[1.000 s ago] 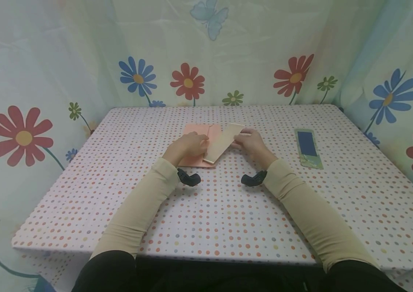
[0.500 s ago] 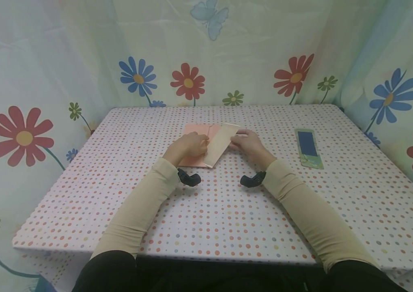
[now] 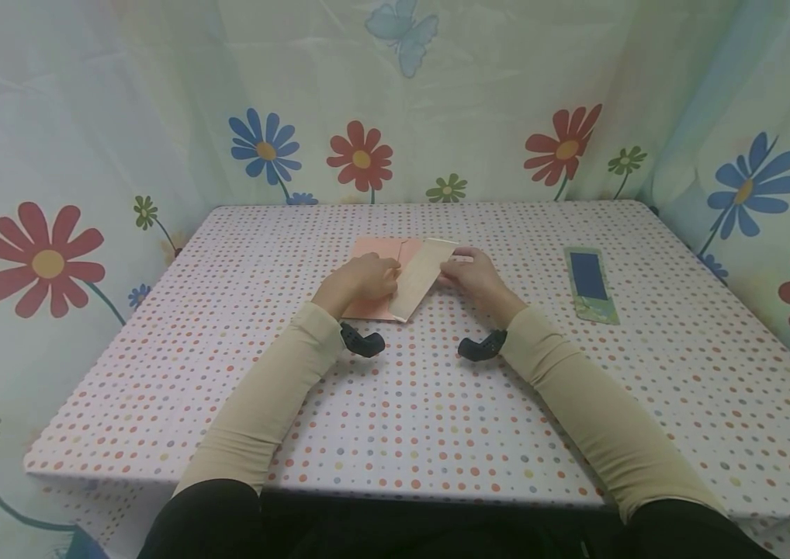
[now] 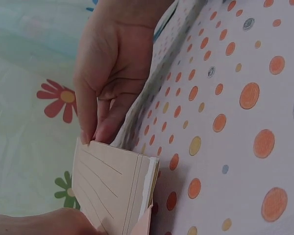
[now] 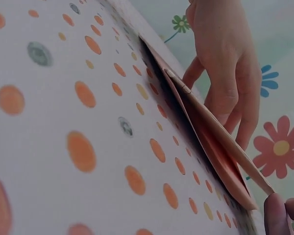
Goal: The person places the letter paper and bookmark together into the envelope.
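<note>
A pink paper envelope (image 3: 374, 247) lies on the dotted tablecloth, its pocket gaping in the right wrist view. My left hand (image 3: 364, 278) grips it with bent fingers, their tips hidden behind a cream booklet in the right wrist view. That slim cream booklet (image 3: 423, 278), printed with fine lines, slants across the envelope's right side. Pinching its right edge between thumb and fingers is my right hand (image 3: 473, 278). In the left wrist view the booklet (image 4: 110, 181) shows layered edges, and a pink strip of the envelope (image 4: 144, 223) shows beside its near end.
To the right lies a flat green rectangular piece (image 3: 592, 286) with a dark blue panel. Black wrist devices (image 3: 362, 341) hang below both wrists. A flowered curtain (image 3: 493, 93) stands behind the table and along both sides.
The right hand has moved slightly left with the booklet. Its near end, earlier over the envelope, now reaches past the envelope's front edge. The left hand stays in place.
</note>
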`<state>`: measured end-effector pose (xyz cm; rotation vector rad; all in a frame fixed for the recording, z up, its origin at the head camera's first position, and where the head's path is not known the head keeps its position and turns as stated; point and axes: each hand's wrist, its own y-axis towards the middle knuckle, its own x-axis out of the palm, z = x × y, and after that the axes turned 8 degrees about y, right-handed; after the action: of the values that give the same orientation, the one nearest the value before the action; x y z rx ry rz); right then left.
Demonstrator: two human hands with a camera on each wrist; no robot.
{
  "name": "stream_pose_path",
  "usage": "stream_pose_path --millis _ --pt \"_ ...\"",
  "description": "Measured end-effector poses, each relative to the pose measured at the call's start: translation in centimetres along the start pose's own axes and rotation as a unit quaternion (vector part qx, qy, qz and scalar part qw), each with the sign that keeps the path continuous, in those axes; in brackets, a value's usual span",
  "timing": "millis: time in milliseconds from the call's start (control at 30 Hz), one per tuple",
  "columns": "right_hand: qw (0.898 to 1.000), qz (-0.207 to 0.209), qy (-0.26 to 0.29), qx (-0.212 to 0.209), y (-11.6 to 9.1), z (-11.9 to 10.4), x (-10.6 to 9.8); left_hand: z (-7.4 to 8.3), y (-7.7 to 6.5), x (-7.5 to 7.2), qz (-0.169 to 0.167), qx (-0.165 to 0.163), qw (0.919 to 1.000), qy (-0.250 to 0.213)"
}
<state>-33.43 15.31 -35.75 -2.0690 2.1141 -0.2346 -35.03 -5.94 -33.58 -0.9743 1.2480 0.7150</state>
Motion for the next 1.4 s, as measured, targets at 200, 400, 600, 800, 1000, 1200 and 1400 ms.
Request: stream_pose_path --millis 200,400,600,800,1000,1200,1400 --pt "0.999 0.022 -0.049 -0.007 0.3 0.0 0.4 0.1 0.0 0.1 0.002 -0.001 1.0 0.002" --pt "0.995 0.016 -0.095 -0.027 0.4 0.3 0.7 0.2 0.0 0.1 0.002 -0.002 1.0 0.006" --pt "0.994 0.013 -0.109 -0.027 0.5 0.6 0.7 0.2 0.1 0.1 0.001 -0.003 0.9999 0.012" --pt "0.994 0.01 -0.11 -0.027 0.3 0.6 1.0 0.2 0.2 0.2 0.011 0.009 0.9997 0.021" --pt "0.996 0.007 -0.09 -0.022 0.1 0.5 1.4 0.2 0.0 0.2 0.013 0.009 0.9996 0.022" --pt "0.995 0.01 -0.1 -0.02 0.1 0.5 1.8 0.2 0.0 0.1 0.008 0.009 0.9997 0.021" --pt "0.993 0.013 -0.113 -0.018 0.2 0.7 1.9 0.2 0.0 0.1 0.005 0.009 0.9996 0.028"
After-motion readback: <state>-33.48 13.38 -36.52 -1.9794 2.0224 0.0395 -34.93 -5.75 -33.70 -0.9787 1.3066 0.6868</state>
